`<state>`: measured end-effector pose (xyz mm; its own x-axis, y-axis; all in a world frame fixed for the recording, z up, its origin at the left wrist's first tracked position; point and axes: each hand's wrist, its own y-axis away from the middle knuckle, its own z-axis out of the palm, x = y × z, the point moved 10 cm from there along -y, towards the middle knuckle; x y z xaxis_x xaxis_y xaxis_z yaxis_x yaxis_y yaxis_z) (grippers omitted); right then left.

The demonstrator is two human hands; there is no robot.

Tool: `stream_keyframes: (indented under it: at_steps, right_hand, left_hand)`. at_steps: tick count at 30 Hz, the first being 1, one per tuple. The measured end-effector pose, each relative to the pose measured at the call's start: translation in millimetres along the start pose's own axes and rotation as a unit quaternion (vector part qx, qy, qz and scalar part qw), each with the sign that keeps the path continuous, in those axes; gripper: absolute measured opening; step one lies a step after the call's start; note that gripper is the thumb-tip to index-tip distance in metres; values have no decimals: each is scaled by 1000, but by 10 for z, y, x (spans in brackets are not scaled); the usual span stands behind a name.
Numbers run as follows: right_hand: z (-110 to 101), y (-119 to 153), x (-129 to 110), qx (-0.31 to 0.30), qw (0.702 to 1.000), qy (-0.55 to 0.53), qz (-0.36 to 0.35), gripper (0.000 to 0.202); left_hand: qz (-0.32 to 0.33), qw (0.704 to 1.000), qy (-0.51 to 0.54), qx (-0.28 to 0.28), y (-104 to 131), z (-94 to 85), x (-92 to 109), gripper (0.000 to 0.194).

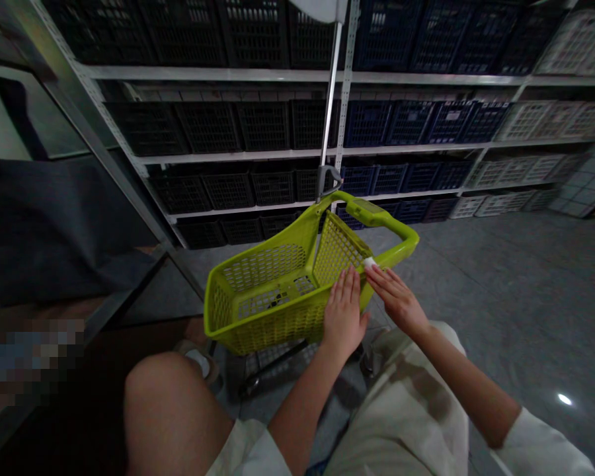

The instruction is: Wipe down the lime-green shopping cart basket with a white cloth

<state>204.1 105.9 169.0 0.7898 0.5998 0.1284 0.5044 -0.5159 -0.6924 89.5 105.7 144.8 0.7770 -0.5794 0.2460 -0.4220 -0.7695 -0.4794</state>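
Observation:
A yellow-green shopping cart point(272, 330) stands in front of my knees, its basket holding nothing that I can make out. My left hand point(344, 311) lies on the side of the basket near the handle end, fingers stretched over the rim. Just right of it, my right hand point(396, 297) has its fingers extended and pressing a small white piece point(370, 263) against the cart's corner below the handle point(401, 246). Whether the white piece is a cloth or paper, I cannot tell.
Behind the cart, a white shelf rack point(277, 75) bears rows of black, dark blue and white crates point(525, 120). A metal pole point(331, 92) rises by the cart's handle. Grey tiled floor point(515, 297) lies to the right; dark fabric point(54, 225) hangs at the left.

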Motion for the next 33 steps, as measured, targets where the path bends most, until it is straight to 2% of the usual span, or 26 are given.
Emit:
stream_keyframes:
  at_steps: [1,2,5,7,9,12,13,14,15,18,19,20,22,25,26,27,28,29,32,33]
  right_hand:
    - [28,-3,0,-20,1000,-2,-14,72]
    - [-9,-15,89,-14,1000,8,1,72]
    - [-319,-49,581,80,983,79,144,71]
    - [-415,-85,678,105,967,114,202,68]
    - [-299,-202,427,65,977,111,167,67]
    - [17,-323,-162,-45,997,59,37,66]
    - [62,-328,-236,-67,996,48,16,67]
    - [54,-332,-194,-73,996,48,19,67]
    - [-2,-335,-46,-63,995,57,45,66]
    - [-310,-297,642,18,977,111,182,58]
    - [-386,-271,797,45,966,124,221,56]
    - [-422,-254,855,67,959,132,244,54]
    - [-346,-272,678,77,962,124,232,54]
    - [-24,-358,42,12,991,71,110,58]
    - [47,-364,-102,-12,996,56,72,59]
    - [72,-361,-145,-30,997,48,51,60]
    - [43,-354,-75,-34,997,52,51,60]
    - [-34,-346,94,-26,995,65,72,59]
    - [-371,-278,759,44,969,128,205,55]
    - [-439,-254,866,63,959,142,238,53]
  left_hand:
    - [3,1000,0,1,2,-1,1,93]
    - [5,1000,2,0,4,-3,3,93]
    - [6,1000,5,-8,6,3,3,94]
    - [0,1000,3,-15,-1,9,3,93]
    - [-10,1000,4,-19,-11,14,3,90]
    - [-24,999,6,-24,-18,16,-14,86]
    - [-23,999,6,-24,-17,13,-15,85]
    - [-18,1000,5,-25,-13,9,-11,86]
    - [-12,1000,5,-25,-9,5,-5,86]
    - [1,1000,7,-23,5,2,10,88]
    - [1,1000,9,-20,6,1,9,89]
    - [-1,1000,13,-15,6,-2,8,89]
    - [-7,1000,20,-6,3,-10,3,88]
    - [-9,1000,21,-9,4,-6,-9,86]
    - [-6,1000,18,-13,8,-3,-12,85]
    - [-2,1000,14,-17,14,-1,-13,85]
    - [2,1000,10,-19,20,0,-14,85]
    - [3,1000,7,-19,27,-1,-16,86]
    - [-3,1000,6,-17,34,6,-24,88]
    - [-8,1000,7,-16,32,12,-26,88]
